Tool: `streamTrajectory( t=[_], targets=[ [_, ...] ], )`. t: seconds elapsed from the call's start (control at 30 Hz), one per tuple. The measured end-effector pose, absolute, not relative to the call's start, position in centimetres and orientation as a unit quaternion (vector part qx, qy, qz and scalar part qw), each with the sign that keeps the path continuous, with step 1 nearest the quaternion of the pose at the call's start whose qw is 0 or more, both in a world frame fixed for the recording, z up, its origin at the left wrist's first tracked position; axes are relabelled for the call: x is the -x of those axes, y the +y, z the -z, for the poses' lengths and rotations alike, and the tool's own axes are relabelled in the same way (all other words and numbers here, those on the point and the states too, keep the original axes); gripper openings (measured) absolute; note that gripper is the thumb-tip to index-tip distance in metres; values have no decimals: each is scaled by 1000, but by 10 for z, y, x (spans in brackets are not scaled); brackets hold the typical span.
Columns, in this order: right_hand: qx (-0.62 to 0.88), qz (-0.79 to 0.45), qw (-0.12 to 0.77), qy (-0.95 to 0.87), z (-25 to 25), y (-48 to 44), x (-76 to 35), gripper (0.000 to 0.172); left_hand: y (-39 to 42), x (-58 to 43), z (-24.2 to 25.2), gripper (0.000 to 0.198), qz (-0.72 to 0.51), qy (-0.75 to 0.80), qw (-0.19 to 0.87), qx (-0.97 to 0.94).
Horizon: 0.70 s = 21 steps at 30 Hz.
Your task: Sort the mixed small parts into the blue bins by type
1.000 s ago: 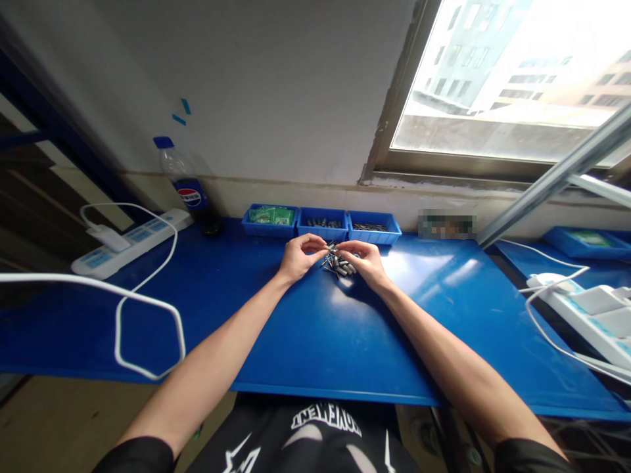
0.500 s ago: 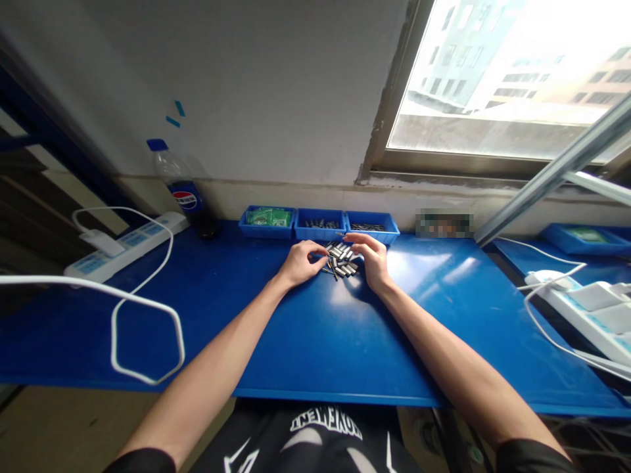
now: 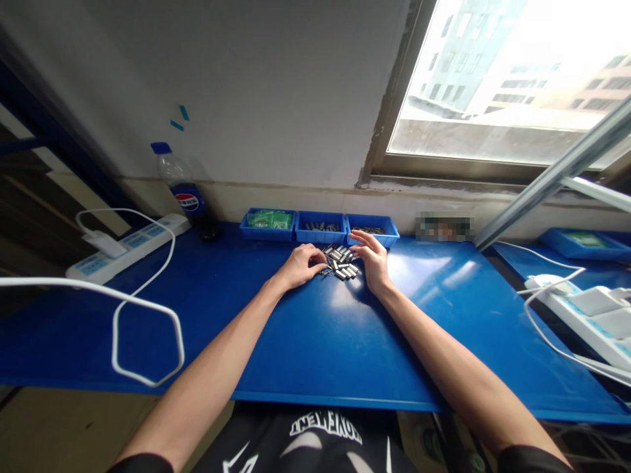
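Observation:
A small pile of short metal-and-black cylindrical parts (image 3: 344,261), with thinner dark pin-like pieces at its left side, lies on the blue tabletop (image 3: 315,341). At the pile's left edge my left hand (image 3: 299,266) is closed, thumb and forefinger pinched together; whatever is between them is too small to make out. My right hand (image 3: 373,263) is on the other side, fingers apart and raised slightly over the pile, with nothing visible in them. Behind the pile, the middle blue bin (image 3: 320,235) contains dark cylindrical parts. Thin dark pieces fill the right blue bin (image 3: 389,240), partly hidden by my right fingers.
The left blue bin (image 3: 266,234) holds green bagged items. A cola bottle (image 3: 187,197) and a white power strip (image 3: 133,246) stand at left, with a white cable (image 3: 148,292) looping over the table. Another power strip (image 3: 582,315) and a metal bar (image 3: 552,167) are at right.
A thin piece at my right fingertips is no longer visible there, and those fingers have spread and lifted slightly. My left hand stays pinched at the pile's edge, where the parts have shifted a little.

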State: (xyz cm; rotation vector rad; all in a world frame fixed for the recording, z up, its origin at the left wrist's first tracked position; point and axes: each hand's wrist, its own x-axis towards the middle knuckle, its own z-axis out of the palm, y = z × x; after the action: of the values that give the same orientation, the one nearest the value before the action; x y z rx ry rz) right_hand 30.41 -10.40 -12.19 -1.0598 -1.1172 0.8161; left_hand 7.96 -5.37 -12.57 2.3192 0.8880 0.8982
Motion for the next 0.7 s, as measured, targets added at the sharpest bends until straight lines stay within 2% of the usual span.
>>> streamTrajectory(
  t=[0.2,0.43,0.57,0.7],
  targets=[
    [465,-361,637,-498,123,-104,-304,43,-55,-79,121,17,-341,326,274,-839],
    [451,-368,645,-495,120,-106,-301,35,-54,-83,122,33,-417,370,390,-733],
    [479,-353,600,-534,113,-112,-295,30,-55,-87,119,41,-463,374,477,-646],
    [482,-339,558,-584,108,-117,-290,30,-60,-90,113,44,-478,341,518,-623]
  ],
)
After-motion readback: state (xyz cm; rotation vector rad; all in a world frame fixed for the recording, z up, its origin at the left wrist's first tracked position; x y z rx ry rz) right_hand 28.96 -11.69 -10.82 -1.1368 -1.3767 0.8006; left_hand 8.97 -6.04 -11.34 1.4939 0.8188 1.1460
